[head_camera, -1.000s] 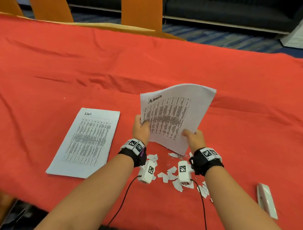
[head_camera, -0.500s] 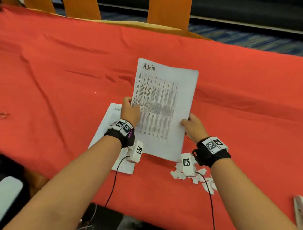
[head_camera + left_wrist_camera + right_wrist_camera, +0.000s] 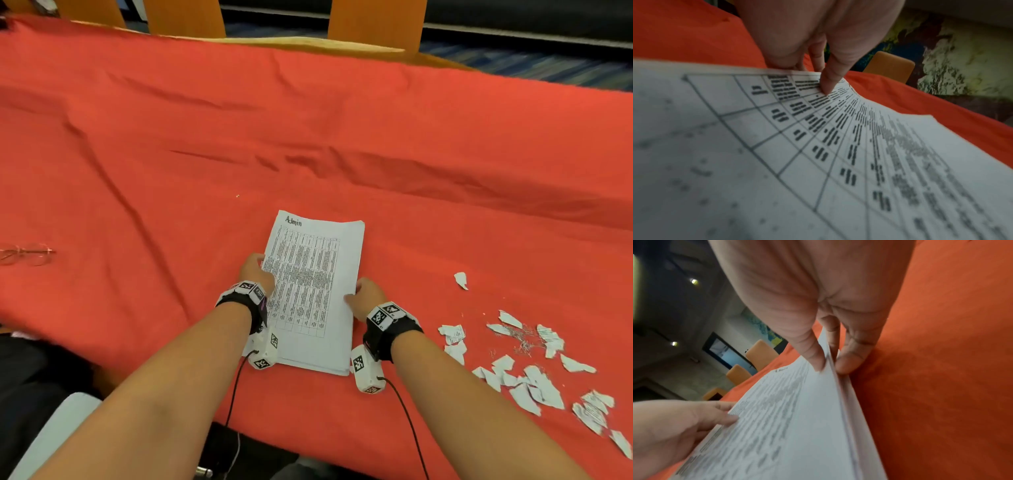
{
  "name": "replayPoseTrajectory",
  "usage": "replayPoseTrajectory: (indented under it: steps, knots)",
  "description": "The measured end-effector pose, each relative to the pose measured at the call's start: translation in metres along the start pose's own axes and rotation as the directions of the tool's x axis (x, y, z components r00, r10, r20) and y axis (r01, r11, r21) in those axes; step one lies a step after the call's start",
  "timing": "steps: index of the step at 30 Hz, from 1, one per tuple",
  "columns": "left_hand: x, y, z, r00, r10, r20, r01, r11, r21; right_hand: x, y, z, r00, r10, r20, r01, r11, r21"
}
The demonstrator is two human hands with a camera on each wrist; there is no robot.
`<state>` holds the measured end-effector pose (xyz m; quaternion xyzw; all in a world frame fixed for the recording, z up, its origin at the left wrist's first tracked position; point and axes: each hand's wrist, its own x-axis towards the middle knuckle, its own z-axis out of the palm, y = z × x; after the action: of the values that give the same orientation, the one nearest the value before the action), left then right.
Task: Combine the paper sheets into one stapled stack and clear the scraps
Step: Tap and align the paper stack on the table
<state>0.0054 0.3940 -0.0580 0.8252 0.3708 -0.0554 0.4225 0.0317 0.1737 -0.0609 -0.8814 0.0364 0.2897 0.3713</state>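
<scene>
between the two hands, head view: paper stack (image 3: 313, 294) lies on the red tablecloth (image 3: 308, 130), printed side up. left hand (image 3: 255, 274) grips its left long edge, right hand (image 3: 364, 297) grips the right long edge, each about mid-length. judgement: light, floppy sheets, slick against each other; they will skew unless both edges are squared before stapling. best hold is on the long edges, as now. scraps (image 3: 527, 373) lie scattered well to the right of the right hand, one stray piece (image 3: 461, 280) nearer it; fine metal bits among them, probably staples, too small to be sure. eyeglasses (image 3: 25, 254) lie far out left of the left hand. no stapler in view. nothing stands between hands and scraps.

left wrist view: thumb (image 3: 833, 76) presses on the top sheet, fingers (image 3: 797, 65) curl under the edge; the sheets bow up there, so they are soft, not stiff.

right wrist view: right hand (image 3: 818, 305) pinches the stack edge, thumb on top, fingers below. layers of sheets show at the edge, slightly uneven. left hand (image 3: 674, 426) seen across the page on the far edge.
</scene>
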Motion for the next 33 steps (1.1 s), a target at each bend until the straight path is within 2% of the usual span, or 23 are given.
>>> replayPoseTrajectory:
  steps: [2, 5, 9, 11, 14, 16, 19, 22, 25, 28, 30, 33]
  knots:
    - [0.002, -0.005, 0.003, 0.999, -0.033, -0.036, 0.037, 0.994, 0.105, 0.003, 0.004, 0.008, 0.997, 0.022, -0.076, -0.028, 0.997, -0.070]
    - [0.005, -0.009, 0.004, 0.990, -0.127, -0.068, 0.137, 0.974, 0.181, 0.011, 0.011, 0.017, 0.992, 0.050, -0.118, -0.049, 0.999, 0.011]
    - [0.007, -0.001, 0.003, 0.979, -0.192, 0.061, 0.191, 0.981, 0.029, 0.007, 0.004, 0.013, 0.993, 0.098, -0.062, -0.087, 0.983, 0.160]
    - [0.004, 0.006, 0.002, 0.969, -0.216, 0.116, 0.220, 0.975, -0.016, 0.006, 0.003, 0.010, 0.992, 0.122, 0.022, -0.124, 0.961, 0.246]
    - [0.000, 0.014, 0.006, 0.983, -0.123, 0.138, 0.133, 0.989, -0.069, 0.002, 0.003, 0.004, 0.988, 0.131, 0.086, -0.152, 0.935, 0.319]
    - [-0.013, 0.025, 0.008, 0.993, -0.029, 0.111, 0.042, 0.992, -0.123, -0.004, 0.007, -0.007, 0.991, 0.121, 0.063, -0.135, 0.925, 0.355]
    - [-0.042, 0.058, 0.016, 0.990, 0.118, 0.076, -0.097, 0.966, -0.239, -0.020, 0.017, -0.043, 0.998, 0.055, -0.016, -0.040, 0.880, 0.474]
    - [-0.077, 0.106, 0.037, 0.964, 0.247, 0.103, -0.198, 0.918, -0.344, -0.039, 0.037, -0.099, 0.989, 0.007, -0.147, 0.075, 0.836, 0.543]
    - [-0.118, 0.154, 0.073, 0.919, 0.364, 0.150, -0.284, 0.877, -0.388, -0.060, 0.069, -0.164, 0.956, -0.058, -0.288, 0.188, 0.874, 0.448]
    - [-0.155, 0.190, 0.116, 0.867, 0.458, 0.196, -0.338, 0.829, -0.445, -0.081, 0.108, -0.222, 0.909, -0.042, -0.414, 0.242, 0.863, 0.443]
    - [-0.176, 0.205, 0.144, 0.833, 0.510, 0.213, -0.372, 0.802, -0.467, -0.094, 0.135, -0.252, 0.889, -0.019, -0.457, 0.267, 0.833, 0.485]
    - [-0.202, 0.216, 0.178, 0.818, 0.535, 0.212, -0.375, 0.775, -0.509, -0.106, 0.170, -0.284, 0.866, -0.024, -0.499, 0.297, 0.828, 0.476]
